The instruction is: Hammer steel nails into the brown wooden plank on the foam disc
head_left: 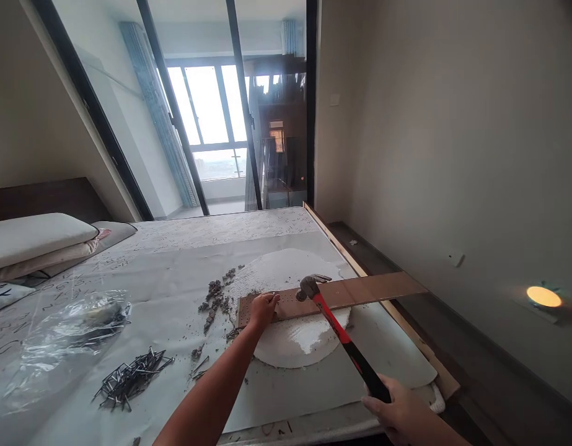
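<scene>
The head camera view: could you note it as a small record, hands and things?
Left hand: on the board near its left end; anything pinched is too small to tell
Right hand: grips the hammer by its handle
Hammer: head over the board
Board: lies across a round white patch
Nails: loose pile left of the hands
Plastic bag: clear, beyond the nails
Crumbs: grey, scattered left of the board

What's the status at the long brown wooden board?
Right hand: gripping red-and-black claw hammer. Left hand: at dotted end of board. Loose grey crumbs beside that end.
</scene>
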Motion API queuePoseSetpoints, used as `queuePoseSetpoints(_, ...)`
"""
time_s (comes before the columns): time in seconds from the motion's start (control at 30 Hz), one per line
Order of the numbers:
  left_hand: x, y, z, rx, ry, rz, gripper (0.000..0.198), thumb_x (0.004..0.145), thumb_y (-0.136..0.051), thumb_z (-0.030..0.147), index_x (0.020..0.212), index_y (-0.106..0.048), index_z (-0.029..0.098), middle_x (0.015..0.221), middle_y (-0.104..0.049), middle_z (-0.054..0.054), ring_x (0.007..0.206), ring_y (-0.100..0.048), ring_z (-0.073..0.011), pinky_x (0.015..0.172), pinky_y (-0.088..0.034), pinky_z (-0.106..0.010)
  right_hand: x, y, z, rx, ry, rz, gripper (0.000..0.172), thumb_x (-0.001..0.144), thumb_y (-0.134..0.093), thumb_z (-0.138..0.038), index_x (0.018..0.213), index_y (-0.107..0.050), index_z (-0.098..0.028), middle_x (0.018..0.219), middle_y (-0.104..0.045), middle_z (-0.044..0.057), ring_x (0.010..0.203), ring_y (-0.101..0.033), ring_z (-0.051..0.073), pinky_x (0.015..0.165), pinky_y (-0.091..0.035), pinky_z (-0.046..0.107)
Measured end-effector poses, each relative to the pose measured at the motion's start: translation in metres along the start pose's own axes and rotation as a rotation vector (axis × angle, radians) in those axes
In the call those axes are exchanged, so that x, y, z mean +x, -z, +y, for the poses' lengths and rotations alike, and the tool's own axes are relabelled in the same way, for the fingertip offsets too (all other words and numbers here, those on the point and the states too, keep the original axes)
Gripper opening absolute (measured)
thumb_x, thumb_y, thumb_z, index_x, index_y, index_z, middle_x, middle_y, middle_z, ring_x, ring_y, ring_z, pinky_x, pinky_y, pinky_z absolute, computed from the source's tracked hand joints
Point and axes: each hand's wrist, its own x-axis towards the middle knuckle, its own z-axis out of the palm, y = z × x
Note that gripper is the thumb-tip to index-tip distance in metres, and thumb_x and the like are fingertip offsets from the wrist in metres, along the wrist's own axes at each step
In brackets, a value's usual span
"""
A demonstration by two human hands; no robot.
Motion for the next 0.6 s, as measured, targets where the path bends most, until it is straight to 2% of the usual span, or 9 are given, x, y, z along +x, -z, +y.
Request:
queuePoseSetpoints(0.17,-0.001,-0.005,-0.003,0.015,0.004,0.023,0.039,0.08,-0.043,0.04,0.049,-0.048,0.017,0.056,-0.053,-0.001,0.056,-0.046,-0.0122,0.056,-0.03,-0.023,0.002,-0.003,-0.01,0.006,0.004,-0.011,0.039,0.061,-0.055,-0.054,0.071,-0.033,-0.024,0.034,-0.027,-0.014,0.024,-0.02,0.005,0.025,-0.017,0.02)
queuePoseSetpoints(0.3,-0.002,-0.008,-0.006,0.046,-0.038,0.014,0.042,0.083,-0.039,0.04,0.049,-0.049,0.017,0.055,-0.052,-0.001,0.054,-0.044,-0.0118,0.055,-0.029,-0.023,-0.001,-0.001,-0.025,-0.012,0.039,-0.085,0.034,0.066,-0.054,-0.049,0.072,-0.034,-0.023,0.038,-0.03,-0.013,0.027,-0.023,0.004,0.028,-0.022,0.019)
queuePoseSetpoints(0.47,-0.007,-0.01,-0.005,0.124,-0.06,0.016,0.039,0.085,-0.04,0.035,0.054,-0.054,0.016,0.063,-0.057,-0.003,0.057,-0.047,-0.0122,0.056,-0.028,-0.023,0.005,-0.006,-0.045,-0.006,0.023,-0.074,0.027,0.067,-0.051,-0.041,0.071,-0.031,-0.024,0.038,-0.025,-0.014,0.027,-0.021,0.004,0.027,-0.018,0.018)
queuePoseSetpoints(0.6,-0.01,-0.01,-0.002,0.15,-0.032,0.0,0.039,0.086,-0.04,0.035,0.059,-0.059,0.015,0.07,-0.06,-0.005,0.063,-0.052,-0.0142,0.059,-0.031,-0.024,0.014,-0.011,-0.061,-0.066,0.015,-0.074,0.023,0.066,-0.051,-0.035,0.069,-0.031,-0.023,0.041,-0.029,-0.013,0.026,-0.024,0.004,0.027,-0.018,0.018)
